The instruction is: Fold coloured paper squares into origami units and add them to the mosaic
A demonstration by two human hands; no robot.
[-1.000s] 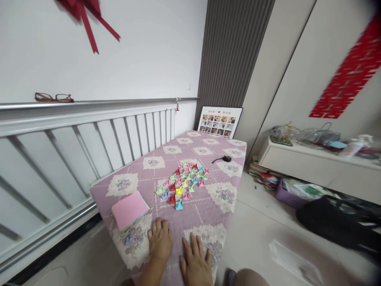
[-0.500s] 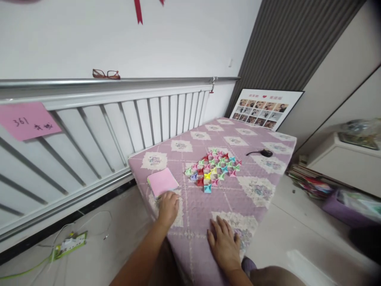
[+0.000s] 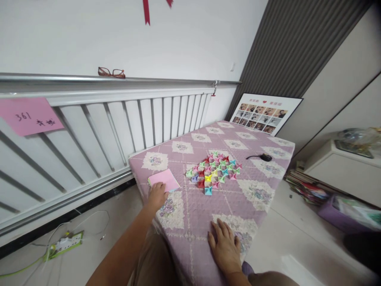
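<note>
the pile of paper (image 3: 167,181) has a pink sheet (image 3: 163,176) on top, smooth and plain, and thin strips of other colors peek out at its edges. it is flat, has four sides and sits at a slant. i also see folded paper shapes (image 3: 208,178), small and pointy, in red, yellow, blue, green, pink and purple, close together in slanted rows. the cloth (image 3: 199,222) is light purple and bumpy, and its cream patches (image 3: 182,147) have flowers and wavy edges.

the left hand (image 3: 157,195) is at the near edge of the pile, its fingers bent a little and resting over the pink sheet. from far away i cannot tell if it has hold of any paper. so the pile lies just ahead of the left hand, partly under its fingers. the right hand (image 3: 225,247) lies palm down on the cloth, fingers a bit apart, with nothing in it that i can see. the folded paper shapes lie ahead of it.
</note>
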